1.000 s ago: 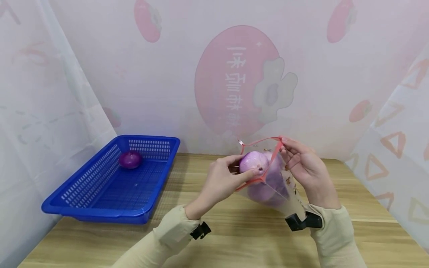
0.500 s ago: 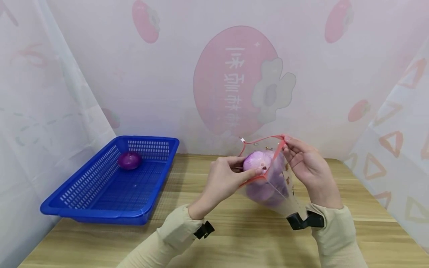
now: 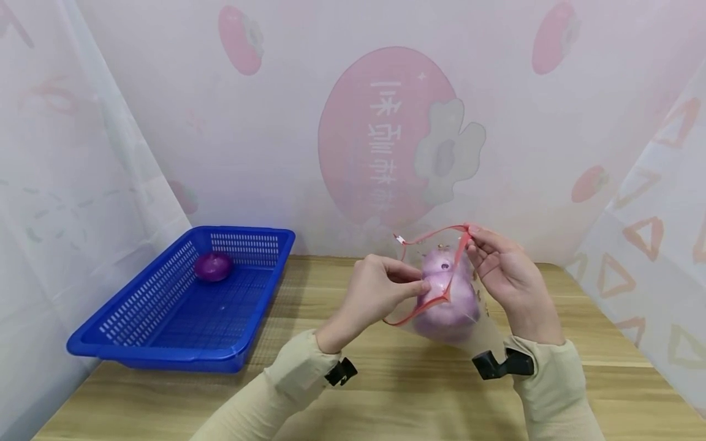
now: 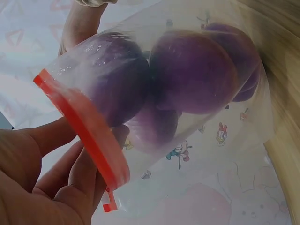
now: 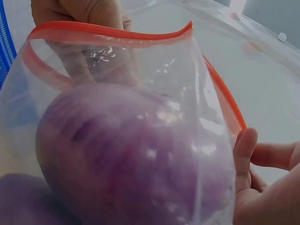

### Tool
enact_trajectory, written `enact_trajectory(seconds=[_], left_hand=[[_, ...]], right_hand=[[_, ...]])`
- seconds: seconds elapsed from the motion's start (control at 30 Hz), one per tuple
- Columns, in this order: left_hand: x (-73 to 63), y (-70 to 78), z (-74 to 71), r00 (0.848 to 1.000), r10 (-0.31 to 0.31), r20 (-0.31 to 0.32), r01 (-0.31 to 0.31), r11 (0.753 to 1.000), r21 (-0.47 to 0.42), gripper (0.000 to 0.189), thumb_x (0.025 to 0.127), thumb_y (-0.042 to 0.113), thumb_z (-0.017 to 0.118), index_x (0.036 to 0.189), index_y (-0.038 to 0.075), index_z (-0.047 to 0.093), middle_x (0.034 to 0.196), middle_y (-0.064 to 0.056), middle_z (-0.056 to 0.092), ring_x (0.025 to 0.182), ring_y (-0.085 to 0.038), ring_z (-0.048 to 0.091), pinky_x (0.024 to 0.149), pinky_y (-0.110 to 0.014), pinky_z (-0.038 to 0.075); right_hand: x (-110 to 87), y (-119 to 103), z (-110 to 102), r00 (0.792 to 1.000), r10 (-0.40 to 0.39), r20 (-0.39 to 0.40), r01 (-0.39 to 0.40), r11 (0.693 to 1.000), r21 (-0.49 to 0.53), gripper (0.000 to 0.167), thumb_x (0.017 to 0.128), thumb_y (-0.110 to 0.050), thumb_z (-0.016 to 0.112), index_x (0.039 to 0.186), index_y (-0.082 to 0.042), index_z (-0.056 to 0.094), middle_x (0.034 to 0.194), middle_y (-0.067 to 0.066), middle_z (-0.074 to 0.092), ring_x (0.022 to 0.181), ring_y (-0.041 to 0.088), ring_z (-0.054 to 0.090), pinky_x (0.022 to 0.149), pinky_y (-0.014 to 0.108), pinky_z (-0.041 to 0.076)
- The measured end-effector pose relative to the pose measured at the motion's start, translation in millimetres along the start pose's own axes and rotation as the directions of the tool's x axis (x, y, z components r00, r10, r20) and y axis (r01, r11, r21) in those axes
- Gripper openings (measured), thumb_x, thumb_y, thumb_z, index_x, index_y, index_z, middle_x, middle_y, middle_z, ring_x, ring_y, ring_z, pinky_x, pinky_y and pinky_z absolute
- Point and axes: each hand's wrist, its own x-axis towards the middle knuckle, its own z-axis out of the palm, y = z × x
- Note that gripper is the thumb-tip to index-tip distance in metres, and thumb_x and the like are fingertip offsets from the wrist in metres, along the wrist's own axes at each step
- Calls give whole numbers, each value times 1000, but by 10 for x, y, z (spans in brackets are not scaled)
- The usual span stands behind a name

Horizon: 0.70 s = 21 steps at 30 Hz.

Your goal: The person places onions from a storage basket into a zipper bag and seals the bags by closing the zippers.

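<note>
A clear zip bag (image 3: 485, 334) with a red zip edge and small printed figures holds several purple onions (image 3: 449, 312). With thumb and fingers, my right hand (image 3: 510, 275) pinches the bag's red rim at its upper right corner. The left hand (image 3: 380, 294) has its fingertips inside the bag's mouth, beside the uppermost onion (image 4: 117, 77). Its thumb and fingers look fairly straight and apart, not wrapped round an onion. In the right wrist view, left fingers (image 5: 89, 65) reach down to a large onion (image 5: 126, 150), seen through the plastic.
At the left, a blue plastic basket (image 3: 242, 358) with slotted walls stands on the wooden table (image 3: 380, 398). One darker purple onion (image 3: 213, 267) lies near its back left corner. A printed curtain (image 3: 265, 135) closes off the back and sides.
The onion that my left hand gripped at the bag's mouth has gone deeper into the bag. The left hand moved right and its fingers loosened; the right hand stays on the rim.
</note>
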Motion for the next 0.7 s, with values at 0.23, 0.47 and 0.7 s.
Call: enact_trajectory(seconds=[0.23, 0.47, 0.7], left_hand=[[45, 50, 80, 996, 89, -9, -88, 994, 64, 14, 76, 17, 87, 84, 9, 79, 73, 12, 71, 67, 0, 66, 60, -21, 55], [64, 74, 51, 992, 106, -62, -104, 994, 37, 17, 73, 18, 89, 82, 10, 78, 73, 8, 71, 64, -1, 66, 58, -22, 56], [57, 78, -51, 984, 103, -148, -104, 995, 4, 15, 73, 15, 88, 81, 9, 77, 73, 9, 70, 66, -3, 68, 61, -23, 57]], right_hand=[[-10, 5, -12, 1000, -4, -1, 4, 1000, 4, 15, 98, 3, 56, 96, 7, 70, 87, 13, 68, 72, 18, 65, 69, 21, 57], [-35, -23, -19, 998, -61, 20, 61, 998, -19, 15, 98, 5, 55, 97, 9, 70, 89, 14, 68, 72, 18, 65, 69, 22, 56], [-33, -59, -37, 997, -74, 33, 73, 997, 4, 17, 98, 7, 54, 98, 11, 71, 87, 15, 69, 71, 19, 66, 67, 23, 57]])
